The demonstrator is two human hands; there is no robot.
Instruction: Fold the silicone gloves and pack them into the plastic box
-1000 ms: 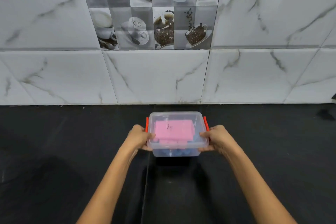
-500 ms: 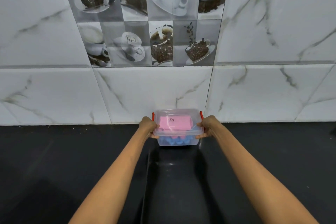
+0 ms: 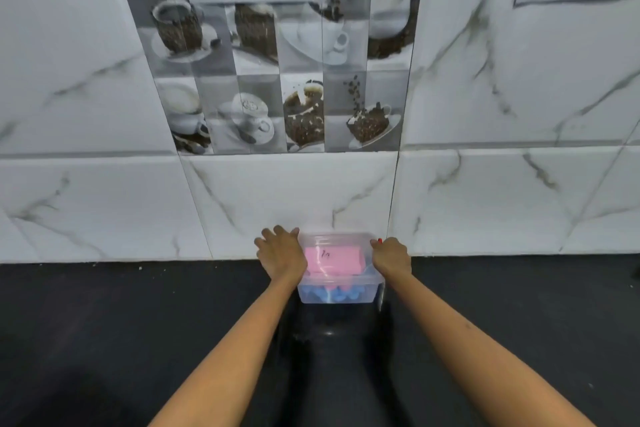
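Looking done: lidded box [image 3: 337,295], blue gloves [image 3: 327,293] inside, at 12 o'clock on the counter [image 3: 138,322] by the wall [image 3: 104,204]. Grip: left hand [image 3: 281,262] flat, fingers spread, at its 9 o'clock; right hand [image 3: 391,257] curled round the 3 o'clock edge (red clip [image 3: 380,240] there). Only release remains.

One plastic box [image 3: 337,298] at the back edge of the counter [image 3: 138,322]. Two hands: left hand [image 3: 282,258], right hand [image 3: 391,258]. Gloves [image 3: 329,293] inside, count unclear.

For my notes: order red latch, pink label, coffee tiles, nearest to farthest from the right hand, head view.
1. Red latch, at the right hand.
2. Pink label, mid plastic box, leftward.
3. Coffee tiles, on the wall above.
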